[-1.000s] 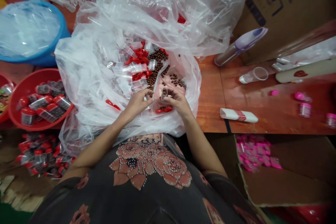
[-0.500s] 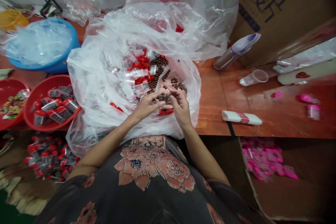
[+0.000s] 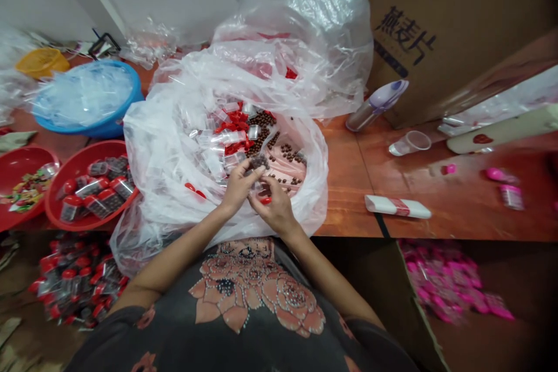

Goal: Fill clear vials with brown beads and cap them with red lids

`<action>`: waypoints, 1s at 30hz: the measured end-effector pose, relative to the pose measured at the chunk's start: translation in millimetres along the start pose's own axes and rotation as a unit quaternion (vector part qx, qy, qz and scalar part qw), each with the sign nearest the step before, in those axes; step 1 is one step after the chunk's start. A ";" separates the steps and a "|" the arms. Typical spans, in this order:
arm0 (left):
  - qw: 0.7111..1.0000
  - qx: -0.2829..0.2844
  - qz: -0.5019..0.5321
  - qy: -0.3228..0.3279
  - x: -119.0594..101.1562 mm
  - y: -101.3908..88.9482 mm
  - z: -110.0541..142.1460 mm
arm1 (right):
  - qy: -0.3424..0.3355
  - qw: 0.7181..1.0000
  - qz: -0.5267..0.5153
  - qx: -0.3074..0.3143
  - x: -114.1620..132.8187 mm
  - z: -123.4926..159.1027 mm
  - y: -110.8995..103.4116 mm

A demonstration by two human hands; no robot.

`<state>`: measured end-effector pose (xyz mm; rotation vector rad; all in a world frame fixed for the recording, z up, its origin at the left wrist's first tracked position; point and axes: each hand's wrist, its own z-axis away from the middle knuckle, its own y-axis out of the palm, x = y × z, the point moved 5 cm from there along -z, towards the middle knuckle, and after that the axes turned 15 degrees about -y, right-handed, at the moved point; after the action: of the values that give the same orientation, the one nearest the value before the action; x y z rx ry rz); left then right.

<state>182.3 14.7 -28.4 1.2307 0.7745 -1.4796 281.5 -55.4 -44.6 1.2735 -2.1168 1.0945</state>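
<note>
While I work over the open plastic bag [image 3: 170,145] from the head view, my hands sit close together at its front, low in the heap. My left hand [image 3: 238,189] pinches a small clear jar [image 3: 258,161] of dark contents between fingers and thumb, held just above the bag. My right hand [image 3: 274,206] is directly below, its fingers reaching up beside the jar. A red cap [image 3: 265,200] shows at those fingertips; whether they grip it, I cannot tell.

Inside the bag: loose brown balls [image 3: 261,128], empty clear jars [image 3: 222,138], more red caps [image 3: 238,122].

Left of the bag: a red basin [image 3: 56,200] of capped, filled jars [image 3: 104,189], a blue basin [image 3: 87,131] of clear plastic behind it. More capped jars [image 3: 76,285] lie on the floor below.

Right, on the wooden table [image 3: 349,197]: a thermos [image 3: 377,106], a plastic cup [image 3: 410,143], a white roll [image 3: 397,206], pink caps [image 3: 449,169]. A cardboard box [image 3: 436,29] stands behind. Pink-capped items [image 3: 449,282] lie heaped below the table.
</note>
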 end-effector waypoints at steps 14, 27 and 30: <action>0.999 0.016 -0.032 0.013 -1.8 -27.7 -10.2 | 0.236 0.950 -0.204 -0.022 -54.4 19.1 -14.6; 0.993 0.084 -0.039 -0.072 9.5 -41.8 0.4 | 0.051 0.924 0.154 0.347 -56.0 10.4 -23.4; 0.987 0.117 0.001 -0.109 12.3 -37.5 2.5 | 0.027 0.914 0.179 0.363 -57.3 14.9 -15.7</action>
<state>146.3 19.1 -44.2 1.2135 0.4636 -1.7073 323.3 -41.1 -87.0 1.1187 -2.0078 2.1928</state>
